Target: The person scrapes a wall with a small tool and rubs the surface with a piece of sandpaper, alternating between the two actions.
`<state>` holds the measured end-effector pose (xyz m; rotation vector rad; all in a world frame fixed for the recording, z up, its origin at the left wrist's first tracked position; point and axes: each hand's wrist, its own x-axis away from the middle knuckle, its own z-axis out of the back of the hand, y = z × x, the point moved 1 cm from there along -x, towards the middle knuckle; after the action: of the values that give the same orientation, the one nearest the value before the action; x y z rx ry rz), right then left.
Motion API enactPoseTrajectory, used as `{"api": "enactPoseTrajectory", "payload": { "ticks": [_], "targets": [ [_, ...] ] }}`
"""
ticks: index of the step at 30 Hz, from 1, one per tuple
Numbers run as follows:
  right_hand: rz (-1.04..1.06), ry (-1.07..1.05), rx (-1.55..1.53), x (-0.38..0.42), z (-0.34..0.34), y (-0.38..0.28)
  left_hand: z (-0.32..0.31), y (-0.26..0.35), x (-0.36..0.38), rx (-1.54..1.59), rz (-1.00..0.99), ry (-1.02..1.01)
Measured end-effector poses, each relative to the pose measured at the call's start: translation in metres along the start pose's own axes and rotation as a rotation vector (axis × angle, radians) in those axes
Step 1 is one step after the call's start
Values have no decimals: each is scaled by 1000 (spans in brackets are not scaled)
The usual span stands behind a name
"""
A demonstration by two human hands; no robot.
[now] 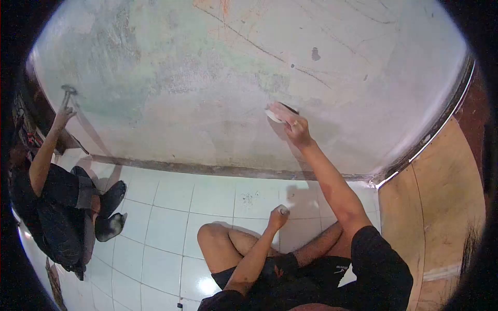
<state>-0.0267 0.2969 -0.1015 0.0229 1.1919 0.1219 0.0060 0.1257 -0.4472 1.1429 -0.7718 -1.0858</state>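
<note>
Hands on the job: right hand (298,129) presses a sanding block (277,111) flat against the wall (181,78), left hand (277,216) fisted around a small white thing I can't identify, resting by my knee.

From where I sit the wall looks patchy, paint worn in places, plenty left (co-worker (52,197) at far left scrapes too).

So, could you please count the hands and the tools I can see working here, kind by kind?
Own hands: 2, the right hand and the left hand
Co-worker's hands: 1, the raised hand
Sanding blocks: 1, the pale block pressed on the wall
Scraper-like tools: 1, the co-worker's tool
Total: 5
</note>
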Motion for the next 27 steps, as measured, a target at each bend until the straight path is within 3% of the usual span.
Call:
{"api": "enactPoseTrajectory", "payload": {
  "ticks": [6,8,10,12,13,15,17,19,22,27],
  "targets": [
    [-49,-117,-125,-36,-6,11,-12,-19,-8,257,153,82],
    [-120,-161,-22,-16,13,12,-1,11,8,331,204,70],
    [-104,-204,140,38,35,11,8,14,15,294,261,-74],
    [-371,-348,142,101,67,-14,8,9,13,227,302,-118],
    [-605,-451,92,119,79,-33,11,12,13,295,292,-105],
    [-792,-650,192,173,88,-59,18,24,13,436,268,-78],
    [-881,-428,-167,227,84,-94,8,12,6,581,252,27],
    [-866,-395,103,266,80,-140,4,7,12,534,219,102],
    [-1129,-317,297,325,82,-193,18,26,20,246,33,193],
    [-1281,-60,289,320,86,-167,72,154,-3,26,-275,595]
  ]
}}
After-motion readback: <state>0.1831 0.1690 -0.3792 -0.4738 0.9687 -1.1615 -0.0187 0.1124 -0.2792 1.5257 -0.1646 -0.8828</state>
